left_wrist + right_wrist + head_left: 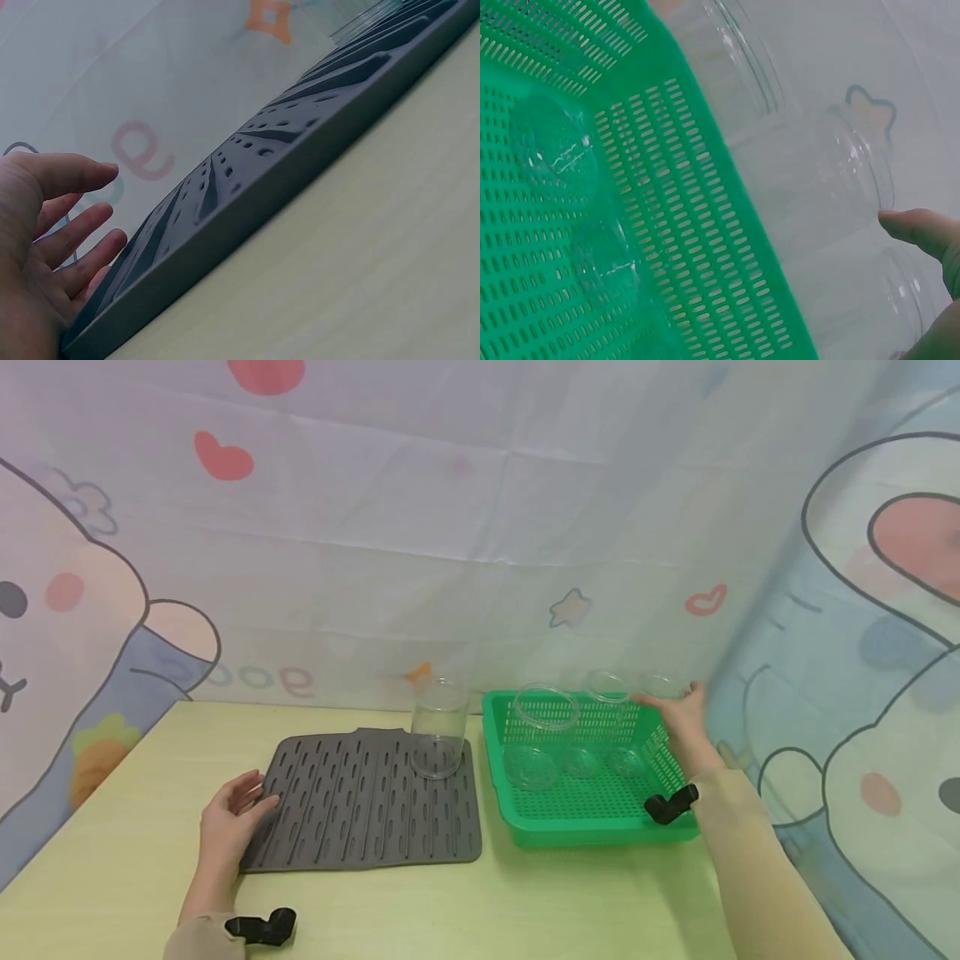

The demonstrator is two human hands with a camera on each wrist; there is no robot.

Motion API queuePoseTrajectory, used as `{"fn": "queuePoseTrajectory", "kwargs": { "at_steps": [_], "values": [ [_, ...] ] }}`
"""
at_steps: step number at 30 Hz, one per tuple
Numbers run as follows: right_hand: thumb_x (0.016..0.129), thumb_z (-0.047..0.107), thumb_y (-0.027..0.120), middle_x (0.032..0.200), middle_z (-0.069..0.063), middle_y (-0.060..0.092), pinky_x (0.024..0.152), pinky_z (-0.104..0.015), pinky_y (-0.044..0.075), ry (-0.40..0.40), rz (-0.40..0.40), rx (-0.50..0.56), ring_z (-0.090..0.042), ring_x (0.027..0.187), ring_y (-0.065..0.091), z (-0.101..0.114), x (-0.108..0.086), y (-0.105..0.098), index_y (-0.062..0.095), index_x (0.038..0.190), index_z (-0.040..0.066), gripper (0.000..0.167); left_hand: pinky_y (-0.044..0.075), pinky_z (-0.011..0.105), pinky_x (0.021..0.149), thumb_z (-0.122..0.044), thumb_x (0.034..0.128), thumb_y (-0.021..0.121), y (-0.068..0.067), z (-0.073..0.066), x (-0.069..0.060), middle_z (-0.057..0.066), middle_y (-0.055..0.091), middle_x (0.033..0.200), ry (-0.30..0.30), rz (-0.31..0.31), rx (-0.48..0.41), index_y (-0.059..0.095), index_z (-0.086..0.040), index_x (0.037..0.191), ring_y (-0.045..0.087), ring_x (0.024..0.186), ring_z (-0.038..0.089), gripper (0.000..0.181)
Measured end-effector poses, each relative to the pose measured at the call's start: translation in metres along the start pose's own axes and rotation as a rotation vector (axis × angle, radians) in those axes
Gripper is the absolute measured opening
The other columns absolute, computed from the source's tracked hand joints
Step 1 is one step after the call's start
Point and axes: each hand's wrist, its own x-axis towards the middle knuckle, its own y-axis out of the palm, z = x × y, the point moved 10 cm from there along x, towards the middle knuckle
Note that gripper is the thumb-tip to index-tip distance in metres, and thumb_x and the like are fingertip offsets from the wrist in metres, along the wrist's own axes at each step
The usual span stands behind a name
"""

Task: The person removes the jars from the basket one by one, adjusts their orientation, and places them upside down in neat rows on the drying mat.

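Observation:
My left hand is at the left edge of the grey slotted mat, fingers loosely bent, holding nothing. One clear cup stands upright at the mat's back right. Inside the green basket several clear cups stand upright, a wide one on the left. My right hand spreads its thumb and fingers about the rim of the rightmost cup. In the right wrist view the thumb lies by the rims of two cups; whether it touches them is unclear.
A pale yellow table bears the mat and, to its right, the basket. Behind them hangs a printed cloth, close to the table's back edge. More cloth hangs along the right side.

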Motion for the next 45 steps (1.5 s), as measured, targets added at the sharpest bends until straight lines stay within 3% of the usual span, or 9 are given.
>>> {"fn": "queuePoseTrajectory", "kwargs": {
  "at_steps": [5, 15, 20, 23, 36, 42, 45],
  "values": [
    [0.089, 0.022, 0.07, 0.164, -0.016, -0.009, 0.124, -0.05, 0.017, 0.053, 0.059, -0.068, -0.036, 0.151, 0.0, -0.013, 0.005, 0.002, -0.015, 0.155, 0.01, 0.108, 0.04, 0.0, 0.091, -0.009, 0.0946, 0.062, -0.001, 0.0, -0.001, 0.015, 0.045, 0.149, 0.0, -0.005, -0.012, 0.036, -0.007, 0.151, 0.046, 0.119, 0.004, 0.062],
    [0.092, 0.019, 0.065, 0.164, -0.018, -0.005, 0.123, -0.05, 0.02, 0.097, 0.044, -0.02, -0.036, 0.151, 0.002, -0.024, 0.006, -0.001, -0.011, 0.156, 0.005, 0.1, 0.041, 0.001, 0.092, -0.008, 0.0944, 0.062, 0.0, 0.001, 0.0, 0.015, 0.045, 0.148, -0.003, -0.012, -0.013, 0.036, -0.007, 0.15, 0.046, 0.12, 0.007, 0.062],
    [0.093, 0.018, 0.064, 0.164, -0.017, 0.002, 0.122, -0.051, 0.024, 0.108, 0.009, -0.014, -0.037, 0.151, 0.008, -0.03, 0.007, -0.002, -0.005, 0.157, 0.006, 0.095, 0.043, 0.03, 0.11, -0.004, 0.0935, 0.062, 0.002, -0.002, 0.0, 0.022, 0.044, 0.148, 0.038, -0.009, -0.005, 0.036, -0.001, 0.149, 0.046, 0.131, 0.03, 0.061],
    [0.093, 0.019, 0.065, 0.163, -0.018, 0.005, 0.121, -0.052, 0.025, 0.1, -0.002, -0.037, -0.038, 0.15, 0.011, -0.031, 0.008, -0.002, -0.002, 0.157, 0.006, 0.094, 0.04, 0.043, 0.113, -0.003, 0.0929, 0.062, 0.002, -0.003, 0.0, 0.023, 0.044, 0.148, 0.049, -0.018, -0.005, 0.037, 0.0, 0.148, 0.045, 0.132, 0.035, 0.061],
    [0.093, 0.018, 0.065, 0.162, -0.016, 0.01, 0.12, -0.049, 0.027, 0.036, -0.047, 0.011, -0.035, 0.148, 0.016, -0.028, 0.004, -0.004, 0.016, 0.151, 0.004, 0.078, 0.039, 0.043, 0.114, -0.002, 0.0918, 0.061, 0.001, -0.005, 0.0, 0.022, 0.043, 0.149, 0.046, -0.014, -0.013, 0.036, 0.0, 0.148, 0.043, 0.134, 0.036, 0.062],
    [0.091, 0.017, 0.067, 0.16, -0.011, 0.016, 0.114, -0.041, 0.031, -0.013, -0.133, 0.108, -0.026, 0.145, 0.02, -0.018, -0.001, -0.012, 0.03, 0.129, 0.011, 0.054, 0.038, 0.044, 0.115, -0.002, 0.0914, 0.062, 0.0, -0.005, 0.0, 0.023, 0.043, 0.149, 0.041, -0.004, -0.019, 0.036, 0.0, 0.148, 0.042, 0.135, 0.036, 0.063],
    [0.089, 0.016, 0.069, 0.161, -0.009, 0.017, 0.118, -0.04, 0.03, -0.03, -0.181, 0.139, -0.023, 0.148, 0.019, -0.014, -0.002, -0.018, 0.033, 0.132, 0.014, 0.057, 0.037, 0.044, 0.116, -0.002, 0.0913, 0.062, 0.001, -0.006, 0.0, 0.022, 0.042, 0.15, 0.038, 0.006, -0.025, 0.036, 0.0, 0.149, 0.041, 0.136, 0.036, 0.063]
  ]
}}
